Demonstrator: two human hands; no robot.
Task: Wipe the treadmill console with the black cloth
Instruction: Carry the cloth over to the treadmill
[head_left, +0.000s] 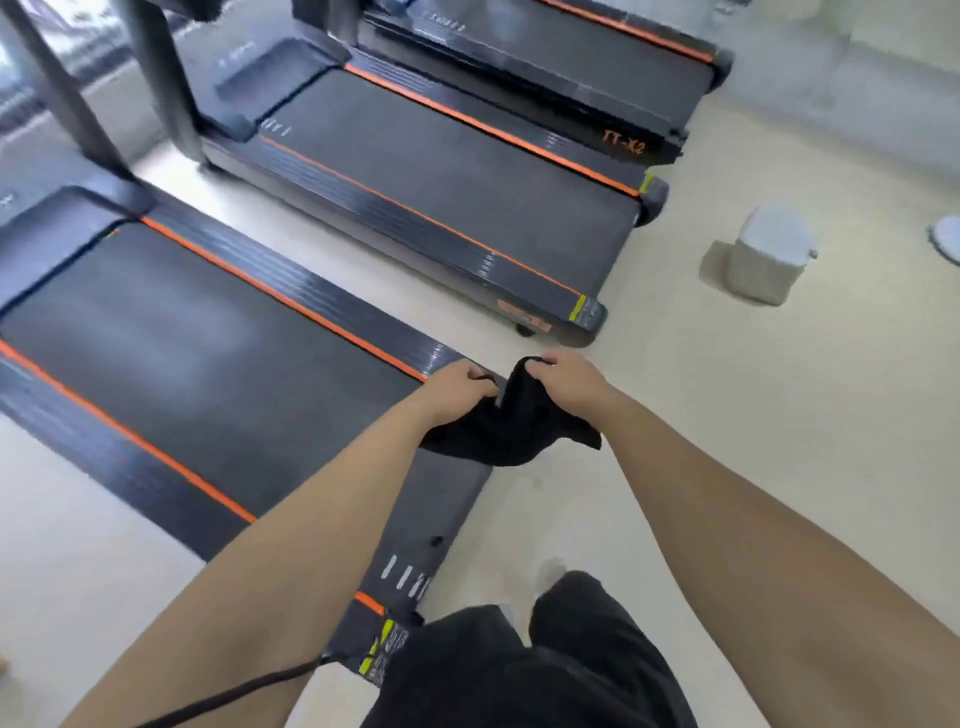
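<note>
- left hand (457, 387) is gripping one upper edge of the black cloth (511, 423), fingers curled into the fabric.
- right hand (563, 379) is pinching the other upper edge of the cloth, fist closed around it.
- cloth is hanging between the two hands, bunched and drooping, lower part sagging over the rear corner of the nearest treadmill (208, 364).
- both forearms are reaching out from the bottom of the view, bare.
- nearest treadmill is showing its dark belt with orange stripes along the side rails; its console is out of the view.
- second treadmill (441, 192) is standing just beyond it, parallel, with a third treadmill (545, 67) further back.
- person is wearing black trousers (519, 670), standing on the pale floor (727, 467) beside the rear end of the nearest treadmill.
- black cable (234, 693) is trailing along the floor at bottom left.
- small grey-white bin (769, 254) is sitting on the floor to the right, well apart from the treadmills.
</note>
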